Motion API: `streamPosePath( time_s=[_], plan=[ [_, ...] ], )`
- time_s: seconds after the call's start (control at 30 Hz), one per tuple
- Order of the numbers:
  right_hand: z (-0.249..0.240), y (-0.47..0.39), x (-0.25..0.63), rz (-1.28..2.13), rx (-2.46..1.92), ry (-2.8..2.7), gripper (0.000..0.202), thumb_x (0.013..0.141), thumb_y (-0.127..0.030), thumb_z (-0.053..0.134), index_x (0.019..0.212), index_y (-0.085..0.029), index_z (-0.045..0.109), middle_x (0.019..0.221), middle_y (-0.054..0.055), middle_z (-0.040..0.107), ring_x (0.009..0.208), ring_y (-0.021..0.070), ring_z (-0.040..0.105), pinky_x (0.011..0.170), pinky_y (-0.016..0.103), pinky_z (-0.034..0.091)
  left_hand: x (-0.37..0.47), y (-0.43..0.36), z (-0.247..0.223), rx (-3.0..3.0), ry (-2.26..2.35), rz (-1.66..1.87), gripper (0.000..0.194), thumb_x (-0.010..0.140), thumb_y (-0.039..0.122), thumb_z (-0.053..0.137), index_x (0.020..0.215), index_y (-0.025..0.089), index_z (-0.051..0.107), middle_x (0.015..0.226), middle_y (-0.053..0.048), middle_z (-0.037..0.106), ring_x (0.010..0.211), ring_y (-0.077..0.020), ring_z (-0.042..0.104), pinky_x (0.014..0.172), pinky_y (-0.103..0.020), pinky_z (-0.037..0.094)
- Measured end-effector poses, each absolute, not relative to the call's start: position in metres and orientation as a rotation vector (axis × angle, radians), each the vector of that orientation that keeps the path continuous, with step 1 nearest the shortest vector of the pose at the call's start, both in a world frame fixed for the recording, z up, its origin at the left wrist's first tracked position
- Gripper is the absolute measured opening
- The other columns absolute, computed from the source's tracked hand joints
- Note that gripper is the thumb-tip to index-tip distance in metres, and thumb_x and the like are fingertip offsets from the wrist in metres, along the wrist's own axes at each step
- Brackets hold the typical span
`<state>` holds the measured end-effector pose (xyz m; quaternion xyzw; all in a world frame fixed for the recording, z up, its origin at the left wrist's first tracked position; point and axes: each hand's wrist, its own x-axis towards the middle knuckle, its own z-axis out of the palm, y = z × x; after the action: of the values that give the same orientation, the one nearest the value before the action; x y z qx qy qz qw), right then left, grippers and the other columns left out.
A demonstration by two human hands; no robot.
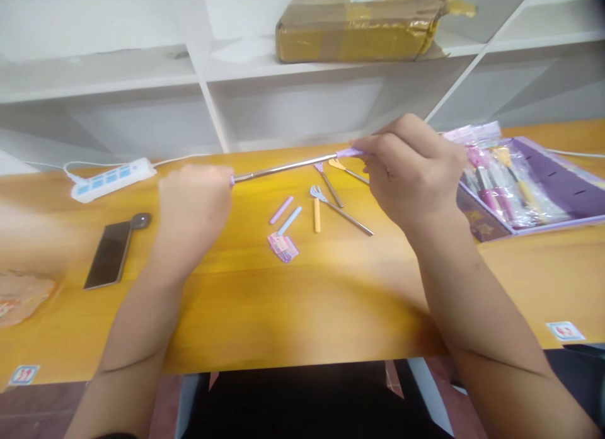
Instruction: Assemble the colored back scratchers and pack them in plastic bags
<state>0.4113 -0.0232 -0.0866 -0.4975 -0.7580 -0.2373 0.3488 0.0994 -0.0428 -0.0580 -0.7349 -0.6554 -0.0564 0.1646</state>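
Note:
A telescopic metal rod (286,167) with purple ends stretches between my hands above the table. My left hand (196,212) is closed in a fist round its left end, and my right hand (411,168) pinches the purple part at its right end. Below the rod lie a blue claw-headed rod (343,213), a purple-headed one (329,183) and a yellow-headed one (347,169). Near them are a purple handle (282,210), a blue handle (290,220), a yellow handle (316,215) and a stack of small pink cards (283,247).
At the right, a purple box (562,174) holds bagged items. A power strip (113,179), a phone (108,255) and a dark mouse-like object (140,221) lie left. A taped parcel (359,26) rests on the white shelf (246,72) behind.

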Motion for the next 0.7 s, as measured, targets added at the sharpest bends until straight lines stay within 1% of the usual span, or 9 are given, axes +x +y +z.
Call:
streamPosePath(
  time_s=[0.1,0.2,0.33,0.43,0.53,0.63,0.7],
  plan=[
    [-0.093,-0.030,0.399,-0.615,-1.185,-2.061,0.039,0.119,-0.028,0.037,0.112,-0.026,0.075,0.093,0.006,0.066,0.081,0.0159,0.058,0.071,0.031,0.040,0.109,-0.044,-0.063,-2.101,-1.871,-0.111,0.028,0.095,0.020,0.045,0.081,0.024,0.070,0.070,-0.010,0.063,0.071,-0.0278,0.062,0.064,-0.039,0.034],
    [-0.106,-0.037,0.379,-0.567,-1.030,-2.149,0.035,0.119,-0.025,0.039,0.111,-0.024,0.073,0.090,0.005,0.064,0.081,0.0163,0.057,0.070,0.031,0.038,0.125,-0.047,-0.065,-2.140,-1.894,-0.004,0.030,0.095,0.016,0.045,0.085,0.022,0.073,0.073,-0.010,0.067,0.071,-0.0276,0.065,0.064,-0.038,0.038],
    [-0.124,-0.040,0.358,-0.503,-0.986,-2.194,0.031,0.117,-0.021,0.042,0.103,-0.019,0.070,0.091,0.006,0.062,0.079,0.0157,0.053,0.065,0.031,0.030,0.136,-0.049,-0.063,-2.189,-1.890,0.178,0.035,0.097,0.012,0.042,0.093,0.018,0.076,0.079,-0.013,0.071,0.075,-0.0290,0.070,0.068,-0.036,0.045],
    [-0.129,-0.036,0.353,-0.450,-1.070,-2.276,0.029,0.115,-0.019,0.044,0.102,-0.017,0.069,0.095,0.006,0.062,0.070,0.0138,0.045,0.060,0.032,0.022,0.134,-0.046,-0.064,-2.210,-1.865,0.241,0.036,0.098,0.012,0.043,0.095,0.017,0.078,0.085,-0.016,0.074,0.077,-0.0317,0.072,0.070,-0.038,0.048],
    [-0.128,-0.032,0.353,-0.426,-1.127,-2.337,0.030,0.116,-0.026,0.046,0.100,-0.016,0.069,0.095,0.006,0.062,0.066,0.0133,0.039,0.060,0.033,0.019,0.132,-0.041,-0.068,-2.232,-1.847,0.284,0.036,0.099,0.013,0.044,0.096,0.017,0.080,0.088,-0.018,0.076,0.078,-0.0323,0.074,0.070,-0.038,0.050],
    [-0.125,-0.029,0.355,-0.441,-1.105,-2.362,0.038,0.118,-0.036,0.047,0.096,-0.015,0.070,0.093,0.007,0.062,0.069,0.0140,0.041,0.063,0.033,0.022,0.134,-0.039,-0.070,-2.240,-1.843,0.308,0.037,0.098,0.012,0.045,0.097,0.017,0.081,0.088,-0.018,0.077,0.078,-0.0322,0.075,0.069,-0.038,0.051],
    [-0.123,-0.028,0.356,-0.440,-1.067,-2.381,0.040,0.118,-0.038,0.046,0.096,-0.016,0.071,0.094,0.007,0.063,0.071,0.0144,0.043,0.066,0.033,0.024,0.135,-0.039,-0.069,-2.242,-1.841,0.315,0.037,0.098,0.012,0.045,0.097,0.017,0.081,0.088,-0.018,0.077,0.077,-0.0317,0.075,0.067,-0.037,0.051]
  ],
)
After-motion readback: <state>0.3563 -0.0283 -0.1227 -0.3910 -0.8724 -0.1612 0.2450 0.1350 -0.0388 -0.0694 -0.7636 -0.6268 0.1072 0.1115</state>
